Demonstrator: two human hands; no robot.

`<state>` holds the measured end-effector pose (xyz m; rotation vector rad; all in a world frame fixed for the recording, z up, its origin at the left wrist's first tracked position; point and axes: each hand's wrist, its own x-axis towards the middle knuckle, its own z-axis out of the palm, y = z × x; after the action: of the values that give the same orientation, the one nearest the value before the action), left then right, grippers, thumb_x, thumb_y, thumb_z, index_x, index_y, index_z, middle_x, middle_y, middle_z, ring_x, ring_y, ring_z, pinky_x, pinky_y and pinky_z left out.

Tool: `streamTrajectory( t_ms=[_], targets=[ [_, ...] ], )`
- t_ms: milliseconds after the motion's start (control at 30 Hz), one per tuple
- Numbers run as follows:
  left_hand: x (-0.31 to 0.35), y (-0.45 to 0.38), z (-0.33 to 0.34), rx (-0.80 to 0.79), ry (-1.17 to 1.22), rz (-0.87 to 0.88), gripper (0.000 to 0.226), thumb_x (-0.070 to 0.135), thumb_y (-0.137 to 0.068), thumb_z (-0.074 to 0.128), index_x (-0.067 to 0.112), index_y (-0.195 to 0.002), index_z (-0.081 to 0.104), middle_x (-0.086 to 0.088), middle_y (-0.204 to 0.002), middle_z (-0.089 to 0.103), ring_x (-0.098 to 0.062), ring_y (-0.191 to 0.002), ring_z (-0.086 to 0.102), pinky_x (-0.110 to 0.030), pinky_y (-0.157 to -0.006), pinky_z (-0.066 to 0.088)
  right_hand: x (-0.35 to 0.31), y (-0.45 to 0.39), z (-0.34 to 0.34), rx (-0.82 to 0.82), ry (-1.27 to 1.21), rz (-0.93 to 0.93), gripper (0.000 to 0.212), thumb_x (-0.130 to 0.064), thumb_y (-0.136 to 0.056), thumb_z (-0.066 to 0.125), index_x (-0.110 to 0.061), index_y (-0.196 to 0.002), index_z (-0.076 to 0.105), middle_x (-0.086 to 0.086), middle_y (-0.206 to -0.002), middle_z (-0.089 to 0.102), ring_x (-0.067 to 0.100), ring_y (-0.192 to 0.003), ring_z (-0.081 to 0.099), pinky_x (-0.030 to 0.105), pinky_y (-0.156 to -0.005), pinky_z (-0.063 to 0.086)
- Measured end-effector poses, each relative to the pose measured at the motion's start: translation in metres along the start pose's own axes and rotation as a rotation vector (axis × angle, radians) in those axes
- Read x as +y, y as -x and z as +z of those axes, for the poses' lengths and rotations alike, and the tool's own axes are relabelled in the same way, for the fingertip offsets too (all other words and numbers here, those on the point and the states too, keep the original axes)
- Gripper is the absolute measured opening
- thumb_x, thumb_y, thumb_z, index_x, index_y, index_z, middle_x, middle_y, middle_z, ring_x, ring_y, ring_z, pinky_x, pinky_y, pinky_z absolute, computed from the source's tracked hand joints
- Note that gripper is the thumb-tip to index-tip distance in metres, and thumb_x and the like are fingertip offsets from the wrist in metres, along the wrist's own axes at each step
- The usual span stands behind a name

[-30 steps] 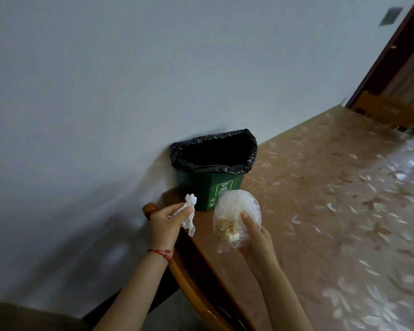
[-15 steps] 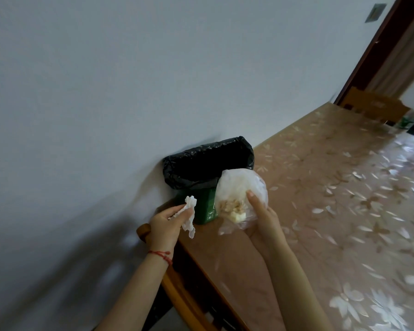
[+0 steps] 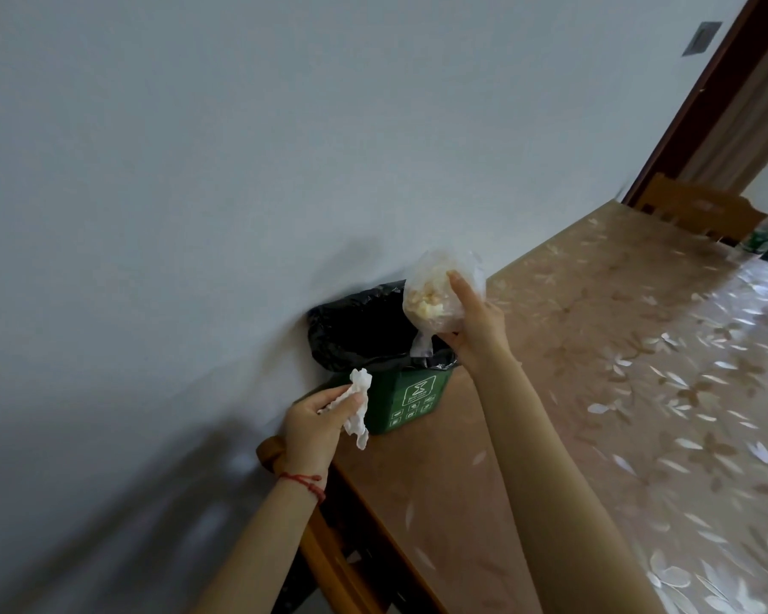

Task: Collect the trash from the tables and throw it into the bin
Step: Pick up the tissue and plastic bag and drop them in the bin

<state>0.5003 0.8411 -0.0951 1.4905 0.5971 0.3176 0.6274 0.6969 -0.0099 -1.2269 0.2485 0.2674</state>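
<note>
A small green bin (image 3: 411,398) with a black liner (image 3: 351,332) stands on the table corner against the wall. My right hand (image 3: 475,325) grips a clear plastic bag of food scraps (image 3: 435,294) and holds it over the bin's open mouth at its right rim. My left hand (image 3: 313,423) pinches a crumpled white tissue (image 3: 359,403) just left of the bin's front, below its rim. A red string circles my left wrist.
The table (image 3: 639,392) carries a brown floral cover and runs away to the right. A wooden chair back (image 3: 271,449) sits under my left hand at the table corner; another chair (image 3: 697,206) stands at the far end by a doorway. A grey wall is close behind the bin.
My right hand has lifted the food bag up and forward, from in front of the bin to above its opening. My left hand with the tissue has stayed near the bin's front left.
</note>
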Motion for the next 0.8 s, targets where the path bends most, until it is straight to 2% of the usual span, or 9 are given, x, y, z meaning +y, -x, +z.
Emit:
streamTrajectory(
  t_ms=[133, 233, 333, 400, 500, 567, 667, 733, 800],
  targets=[
    [0.001, -0.002, 0.000, 0.006, -0.005, 0.007, 0.014, 0.009, -0.075, 0.072, 0.009, -0.089, 0.072, 0.017, -0.051, 0.067, -0.014, -0.067, 0.064, -0.026, -0.068, 0.054, 0.010, -0.012, 0.005, 0.045, 0.028, 0.027, 0.044, -0.029, -0.080, 0.069, 0.000, -0.111, 0.057, 0.012, -0.097, 0.064, 0.024, -0.082, 0.064, 0.033, -0.067, 0.056],
    [0.003, -0.003, 0.000, 0.010, -0.013, 0.021, 0.015, 0.010, -0.074, 0.072, 0.012, -0.089, 0.072, 0.018, -0.052, 0.067, -0.003, -0.062, 0.064, -0.018, -0.061, 0.054, 0.016, -0.014, 0.003, 0.035, 0.032, 0.051, 0.045, -0.030, -0.081, 0.068, 0.000, -0.113, 0.056, 0.010, -0.103, 0.058, 0.025, -0.094, 0.059, 0.037, -0.077, 0.052],
    [0.003, -0.003, -0.002, 0.018, -0.005, 0.020, 0.019, 0.011, -0.074, 0.072, 0.008, -0.093, 0.072, 0.011, -0.063, 0.069, -0.009, -0.068, 0.065, -0.022, -0.065, 0.054, 0.021, -0.011, -0.001, 0.011, 0.056, 0.061, 0.032, -0.029, -0.083, 0.067, -0.012, -0.109, 0.056, 0.005, -0.111, 0.055, 0.025, -0.106, 0.055, 0.038, -0.083, 0.049],
    [0.003, -0.004, -0.003, 0.020, -0.016, 0.022, 0.019, 0.011, -0.074, 0.072, 0.008, -0.093, 0.072, 0.013, -0.056, 0.068, -0.005, -0.064, 0.065, -0.019, -0.063, 0.053, 0.025, -0.007, -0.006, 0.007, 0.077, 0.046, 0.033, -0.026, -0.084, 0.066, -0.011, -0.111, 0.056, 0.010, -0.113, 0.056, 0.028, -0.110, 0.055, 0.039, -0.089, 0.049],
    [0.004, -0.003, -0.005, 0.025, -0.028, 0.040, 0.017, 0.011, -0.075, 0.071, 0.009, -0.092, 0.072, 0.016, -0.051, 0.066, 0.007, -0.056, 0.062, -0.006, -0.053, 0.048, 0.031, 0.004, -0.013, 0.028, 0.175, -0.038, 0.044, -0.025, -0.084, 0.064, -0.005, -0.122, 0.053, 0.011, -0.112, 0.060, 0.025, -0.109, 0.059, 0.033, -0.085, 0.052],
    [0.004, -0.002, -0.006, 0.030, -0.034, 0.050, 0.018, 0.011, -0.076, 0.071, 0.009, -0.094, 0.071, 0.019, -0.049, 0.064, 0.011, -0.055, 0.060, -0.004, -0.051, 0.046, 0.037, 0.014, -0.015, 0.037, 0.284, -0.124, 0.043, -0.025, -0.085, 0.064, -0.008, -0.123, 0.055, 0.005, -0.107, 0.063, 0.019, -0.105, 0.060, 0.031, -0.083, 0.052],
    [0.003, -0.002, -0.008, 0.040, -0.040, 0.044, 0.019, 0.010, -0.076, 0.070, 0.007, -0.095, 0.071, 0.025, -0.048, 0.063, 0.008, -0.056, 0.062, -0.005, -0.052, 0.047, 0.054, 0.028, -0.018, 0.011, 0.547, -0.281, 0.040, -0.029, -0.084, 0.064, -0.014, -0.121, 0.058, 0.002, -0.113, 0.065, 0.011, -0.102, 0.060, 0.030, -0.089, 0.050],
    [0.002, -0.001, -0.010, 0.054, -0.035, 0.033, 0.019, 0.010, -0.076, 0.071, 0.007, -0.095, 0.071, 0.020, -0.050, 0.065, 0.000, -0.058, 0.064, -0.011, -0.057, 0.051, 0.068, 0.038, -0.022, -0.010, 0.782, -0.410, 0.042, -0.032, -0.085, 0.061, -0.016, -0.124, 0.055, 0.000, -0.120, 0.061, 0.009, -0.107, 0.056, 0.026, -0.090, 0.046],
    [0.002, 0.001, -0.011, 0.064, -0.021, 0.030, 0.019, 0.009, -0.076, 0.070, 0.007, -0.095, 0.071, 0.015, -0.059, 0.066, -0.003, -0.063, 0.063, -0.013, -0.058, 0.052, 0.083, 0.045, -0.027, -0.045, 1.071, -0.591, 0.045, -0.034, -0.088, 0.058, -0.016, -0.128, 0.051, 0.000, -0.129, 0.055, 0.012, -0.118, 0.050, 0.030, -0.096, 0.043]
  ],
)
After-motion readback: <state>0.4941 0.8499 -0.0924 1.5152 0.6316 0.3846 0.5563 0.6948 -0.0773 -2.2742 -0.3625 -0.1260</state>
